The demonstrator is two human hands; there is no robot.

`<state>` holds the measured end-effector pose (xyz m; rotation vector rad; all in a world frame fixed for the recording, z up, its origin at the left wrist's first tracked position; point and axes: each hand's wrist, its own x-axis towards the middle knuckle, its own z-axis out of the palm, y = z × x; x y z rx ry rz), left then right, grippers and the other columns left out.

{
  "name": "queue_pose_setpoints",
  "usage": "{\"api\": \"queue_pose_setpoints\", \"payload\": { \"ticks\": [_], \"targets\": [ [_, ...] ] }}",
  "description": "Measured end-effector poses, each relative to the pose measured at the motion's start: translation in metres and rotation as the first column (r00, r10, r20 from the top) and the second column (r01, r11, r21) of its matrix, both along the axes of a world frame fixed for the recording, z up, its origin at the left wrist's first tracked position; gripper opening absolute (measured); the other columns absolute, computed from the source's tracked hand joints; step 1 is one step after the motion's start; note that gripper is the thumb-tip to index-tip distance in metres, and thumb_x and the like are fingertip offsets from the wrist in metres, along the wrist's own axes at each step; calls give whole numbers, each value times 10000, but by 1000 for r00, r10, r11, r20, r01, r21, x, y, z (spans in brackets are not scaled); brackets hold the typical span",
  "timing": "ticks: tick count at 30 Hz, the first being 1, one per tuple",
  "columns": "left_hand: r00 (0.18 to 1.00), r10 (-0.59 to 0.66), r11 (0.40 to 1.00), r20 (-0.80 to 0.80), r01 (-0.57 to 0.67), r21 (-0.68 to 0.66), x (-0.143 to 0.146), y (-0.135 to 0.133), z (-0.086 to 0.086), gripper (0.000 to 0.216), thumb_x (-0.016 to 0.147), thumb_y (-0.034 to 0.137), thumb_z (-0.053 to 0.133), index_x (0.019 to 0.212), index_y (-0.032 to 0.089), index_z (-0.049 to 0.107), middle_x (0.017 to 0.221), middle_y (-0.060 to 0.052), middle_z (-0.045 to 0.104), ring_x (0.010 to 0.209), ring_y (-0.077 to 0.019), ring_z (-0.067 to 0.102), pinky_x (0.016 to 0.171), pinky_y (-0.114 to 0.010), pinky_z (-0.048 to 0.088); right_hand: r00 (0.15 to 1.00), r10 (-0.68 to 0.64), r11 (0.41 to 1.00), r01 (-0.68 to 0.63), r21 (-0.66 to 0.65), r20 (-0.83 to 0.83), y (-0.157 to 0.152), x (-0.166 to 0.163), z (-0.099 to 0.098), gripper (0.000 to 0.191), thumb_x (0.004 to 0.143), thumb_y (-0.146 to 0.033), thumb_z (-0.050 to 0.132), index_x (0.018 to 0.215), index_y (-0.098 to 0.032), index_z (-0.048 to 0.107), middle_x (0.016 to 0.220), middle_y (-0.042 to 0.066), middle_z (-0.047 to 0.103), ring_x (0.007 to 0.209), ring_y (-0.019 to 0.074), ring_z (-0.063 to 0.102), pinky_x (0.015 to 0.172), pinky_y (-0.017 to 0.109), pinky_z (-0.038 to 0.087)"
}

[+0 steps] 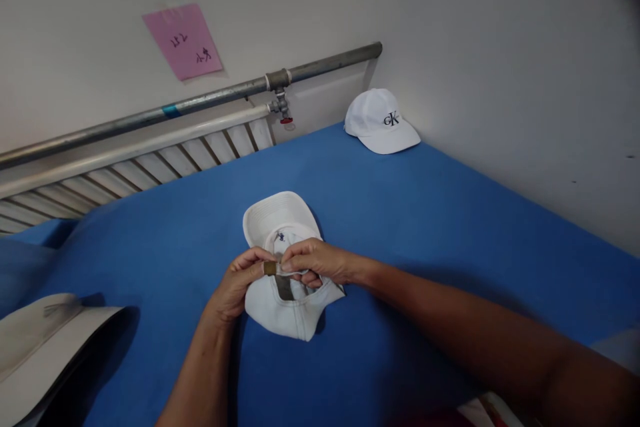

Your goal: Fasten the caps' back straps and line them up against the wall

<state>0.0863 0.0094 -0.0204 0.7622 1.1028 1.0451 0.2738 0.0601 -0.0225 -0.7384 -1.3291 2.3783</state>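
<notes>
A white baseball cap (280,313) lies upside down on the blue-covered surface (200,233), its brim pointing away from me. At the back opening, my left hand (237,287) pinches the strap end beside a brass-coloured buckle (269,268). My right hand (320,261) comes in from the right and grips the strap (290,272) just past the buckle, thumb and forefinger pressed together. Its other fingers curl under the strap inside the opening. Part of the strap is hidden by my fingers. A small dark mark shows inside near the brim.
Another white cap with black letters (383,121) sits upright in the far corner. A pale brimmed hat (55,347) is at the left edge. Behind the surface run a radiator (190,159), a metal pipe (220,95) and a red-handled valve (287,121). Pink paper (184,43) hangs on the wall.
</notes>
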Motion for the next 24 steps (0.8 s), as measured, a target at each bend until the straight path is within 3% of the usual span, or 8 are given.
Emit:
{"api": "queue_pose_setpoints", "payload": {
  "ticks": [4,12,19,24],
  "targets": [
    [1000,-12,1000,-2,12,4,0,0,-1,245,552,303,846,670,162,685,589,6,677,482,-92,574,487,-177,425,999,-29,999,29,31,-14,-2,0,-2,114,747,-230,649,766,-139,584,532,-68,492,347,6,308,344,157,218],
    [1000,14,1000,27,-14,4,1,2,-2,274,556,307,849,697,162,664,603,27,659,490,-78,571,502,-169,433,993,-99,993,95,-66,-58,-6,-2,-2,195,724,-275,695,764,-145,555,538,-73,482,356,4,299,351,157,209],
    [999,-43,999,22,43,14,2,1,-4,253,627,314,813,762,159,664,655,1,679,546,-100,610,539,-182,453,992,-110,993,108,-35,-53,-9,-6,-3,186,731,-285,670,761,-148,547,590,-58,511,352,-1,316,334,157,225],
    [999,-28,999,38,27,39,2,0,0,268,616,312,824,767,172,654,649,15,679,526,-94,603,519,-178,451,984,-174,985,174,6,-21,-6,-2,-3,140,747,-221,607,861,-178,536,596,-54,549,374,43,454,349,157,324]
  ]
}}
